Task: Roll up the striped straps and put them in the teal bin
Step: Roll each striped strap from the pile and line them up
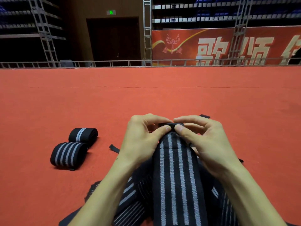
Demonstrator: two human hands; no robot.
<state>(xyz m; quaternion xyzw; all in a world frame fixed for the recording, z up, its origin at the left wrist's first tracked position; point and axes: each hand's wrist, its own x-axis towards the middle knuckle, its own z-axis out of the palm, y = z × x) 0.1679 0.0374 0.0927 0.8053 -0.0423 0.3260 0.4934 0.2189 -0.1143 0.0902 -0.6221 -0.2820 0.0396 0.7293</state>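
A black strap with several grey stripes (176, 178) runs from the bottom of the view up to my hands. My left hand (145, 137) and my right hand (200, 139) pinch its far end between thumbs and fingers, where a small roll is forming. Under it lies a heap of more striped straps (132, 204). Two rolled straps lie on the floor to the left: one with several stripes (68, 154), one with two stripes (83, 135). The teal bin is not in view.
Red carpet (146, 95) covers the floor ahead and to both sides. Loose black strap ends (114, 148) poke out beside my left wrist and beyond my right hand. A low metal truss rail (97, 63) and a red banner (228, 46) stand far off.
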